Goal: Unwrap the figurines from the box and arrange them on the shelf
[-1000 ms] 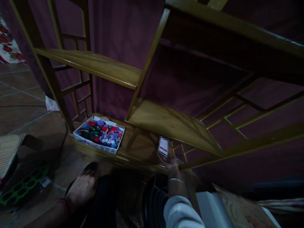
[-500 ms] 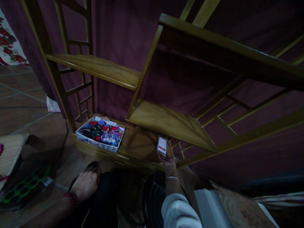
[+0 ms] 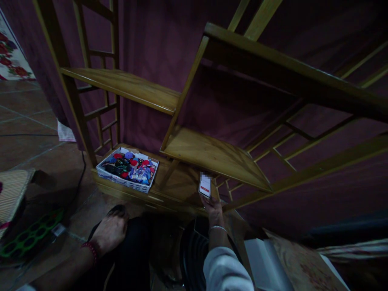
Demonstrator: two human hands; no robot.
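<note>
The right hand (image 3: 213, 206) grips a phone (image 3: 205, 185) by its lower end, fingers behind it and around its bottom edge. The phone is tilted, its screen facing up toward the wearer, over the right part of the low wooden base (image 3: 178, 182) and near the front edge of the lower right shelf (image 3: 212, 157). The screen is white with a red bar; its top is blurred. A thin pale bracelet (image 3: 217, 227) circles the right wrist, with a light sleeve (image 3: 226, 268) behind it.

The left hand (image 3: 111, 232) lies on the knee of the black trousers (image 3: 133, 250), back upward, fingers bent down; whether it grips anything cannot be told. A red beaded bracelet (image 3: 92, 249) is around its wrist.

Well left of the phone, an open white cardboard box (image 3: 123, 182) rests on the base, filled with small red, blue, purple and black items (image 3: 133, 167), some in shiny clear wrapping. A higher shelf (image 3: 121, 83) hangs above the box, and a dark purple curtain (image 3: 148, 48) covers the back. On the floor to the left lies a green holder (image 3: 55, 217) with round holes
</note>
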